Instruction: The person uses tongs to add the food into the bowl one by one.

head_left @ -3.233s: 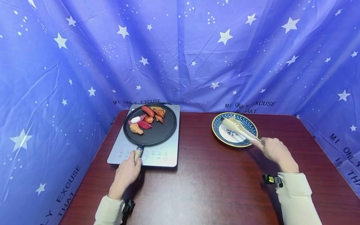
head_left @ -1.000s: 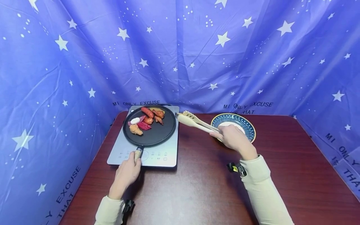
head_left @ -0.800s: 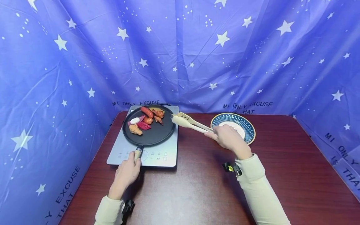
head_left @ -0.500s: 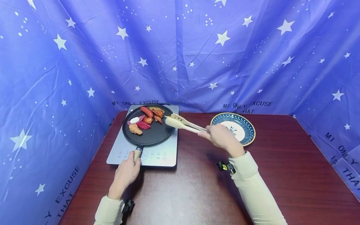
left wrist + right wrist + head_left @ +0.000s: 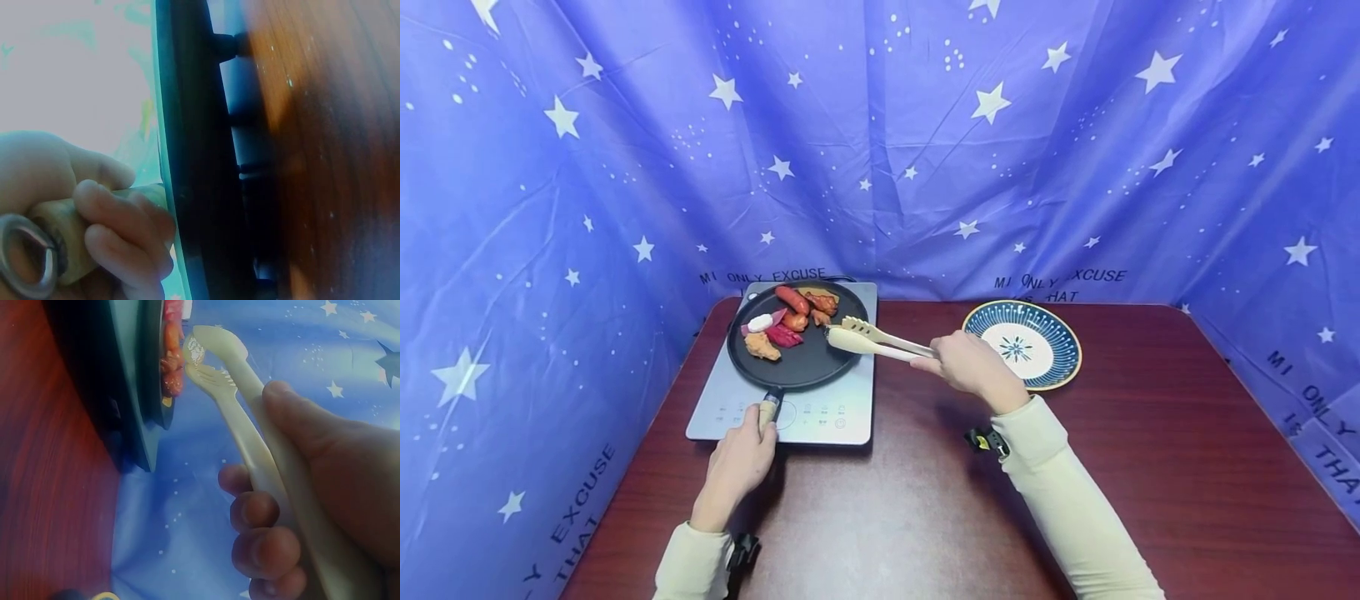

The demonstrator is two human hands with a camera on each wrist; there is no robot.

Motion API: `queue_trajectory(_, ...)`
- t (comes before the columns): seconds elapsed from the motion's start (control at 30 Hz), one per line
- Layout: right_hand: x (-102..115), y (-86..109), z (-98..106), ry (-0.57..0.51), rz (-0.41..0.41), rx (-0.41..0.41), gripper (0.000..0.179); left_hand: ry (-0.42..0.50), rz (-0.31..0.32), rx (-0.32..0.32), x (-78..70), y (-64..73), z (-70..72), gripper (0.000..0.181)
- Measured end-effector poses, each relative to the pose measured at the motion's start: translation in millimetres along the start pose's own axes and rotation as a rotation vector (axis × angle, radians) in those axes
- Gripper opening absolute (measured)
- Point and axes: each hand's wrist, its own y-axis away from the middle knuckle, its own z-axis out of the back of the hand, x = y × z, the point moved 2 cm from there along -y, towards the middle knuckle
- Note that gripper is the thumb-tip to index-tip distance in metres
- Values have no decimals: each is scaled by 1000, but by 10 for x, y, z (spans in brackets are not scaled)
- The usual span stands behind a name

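My left hand (image 5: 741,458) grips the wooden handle (image 5: 767,410) of a black frying pan (image 5: 820,371), which sits on a silver induction cooker (image 5: 853,421). In my right hand (image 5: 973,367) are cream tongs (image 5: 850,341), their heads over the pan's right side. A small pale, shiny piece (image 5: 195,351) shows between the heads in the right wrist view; its kind is unclear. Food lies in the pan's upper left: a red sausage (image 5: 792,298), browned chicken pieces (image 5: 822,302), a breaded piece (image 5: 762,346), a dark red piece (image 5: 785,335) and a white-and-pink item (image 5: 762,322).
A blue-and-white patterned plate (image 5: 1063,346) with a yellow rim stands at the right on the dark red wooden table (image 5: 910,483). Behind and on both sides hangs a blue curtain (image 5: 925,208) with white stars, close to the table's back edge.
My right hand has carried the tongs leftward from the plate to over the pan, and the plate's middle is now uncovered. My left hand stays on the pan handle.
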Motion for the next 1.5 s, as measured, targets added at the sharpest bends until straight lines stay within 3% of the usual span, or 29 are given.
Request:
queue_trajectory(0.5,81,-154,-108,54,-57,91,45,3,-13,-2,-1,-31,-14,36)
queue_trajectory(0.83,193,-218,-71,108,-62,70,46,7,-26,-15,-31,-47,18,36)
queue_trajectory(1.2,289,-322,-69,117,-94,127,47,6,-10,5,-1,-26,-2,35)
queue_trajectory(1.5,293,-336,-169,103,-95,121,47,2,-6,5,18,-21,-13,36)
